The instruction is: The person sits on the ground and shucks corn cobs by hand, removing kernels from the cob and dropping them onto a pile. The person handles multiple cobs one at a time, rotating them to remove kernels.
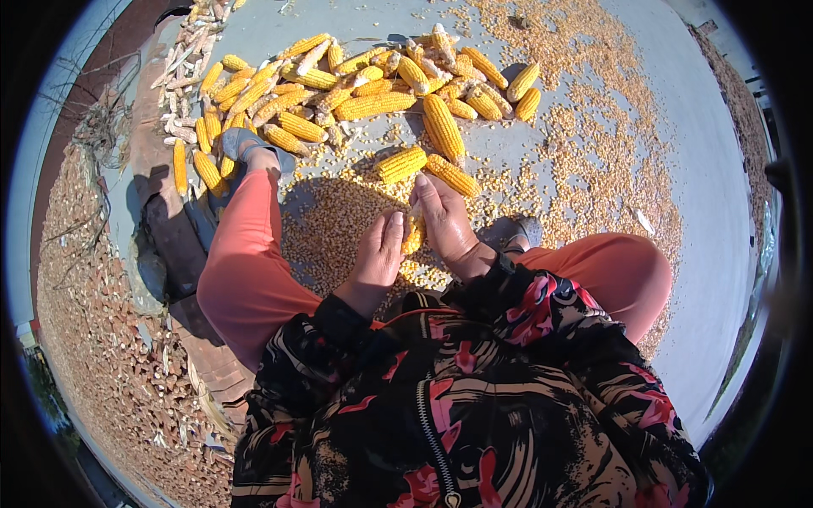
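Between my two hands is a partly shelled corn cob [414, 233], with yellow kernels on its lower end. My left hand [375, 249] grips it from the left, thumb pointing up. From the right, my right hand [446, 219] closes round its upper part and hides much of it. Loose corn kernels [330, 238] lie thickly on the ground beneath both hands. Just beyond my fingertips rest two yellow ears of corn [402, 165], and a larger ear [443, 129] lies a little farther off.
A heap of unshelled ears [375, 105] stretches across the far side. Bare cobs [184, 82] are piled at the far left. Kernels [597, 146] are spread over the grey ground on the right. Bricks [190, 317] edge the left side, beside a wide bed of cobs [108, 330].
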`<move>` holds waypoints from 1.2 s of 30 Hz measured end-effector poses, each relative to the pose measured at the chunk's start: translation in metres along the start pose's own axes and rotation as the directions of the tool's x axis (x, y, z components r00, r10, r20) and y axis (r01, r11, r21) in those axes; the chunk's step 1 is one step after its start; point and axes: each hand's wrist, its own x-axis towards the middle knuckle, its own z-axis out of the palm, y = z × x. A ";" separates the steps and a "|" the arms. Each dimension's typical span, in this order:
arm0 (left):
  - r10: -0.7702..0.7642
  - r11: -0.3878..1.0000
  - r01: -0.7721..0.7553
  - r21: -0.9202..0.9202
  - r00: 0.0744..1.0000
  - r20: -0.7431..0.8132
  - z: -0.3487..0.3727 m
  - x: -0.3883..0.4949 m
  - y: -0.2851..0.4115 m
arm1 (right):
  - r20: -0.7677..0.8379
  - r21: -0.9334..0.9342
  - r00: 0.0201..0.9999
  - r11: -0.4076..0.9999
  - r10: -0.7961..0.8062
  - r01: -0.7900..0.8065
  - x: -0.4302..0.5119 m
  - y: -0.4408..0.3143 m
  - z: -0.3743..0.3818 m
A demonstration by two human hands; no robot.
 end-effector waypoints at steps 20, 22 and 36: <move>0.154 0.900 -0.231 0.371 0.962 0.225 0.000 0.004 -0.019 | 0.102 -0.117 0.991 0.990 0.088 -0.076 -0.008 0.006 -0.011; 0.196 0.906 -0.257 0.338 0.959 0.203 0.001 0.004 -0.017 | 0.125 -0.128 0.991 0.991 0.043 -0.027 -0.009 0.008 -0.009; 0.260 0.936 -0.278 0.214 0.959 0.109 0.007 0.002 -0.007 | 0.125 -0.144 0.992 0.989 0.012 0.006 -0.007 0.007 -0.007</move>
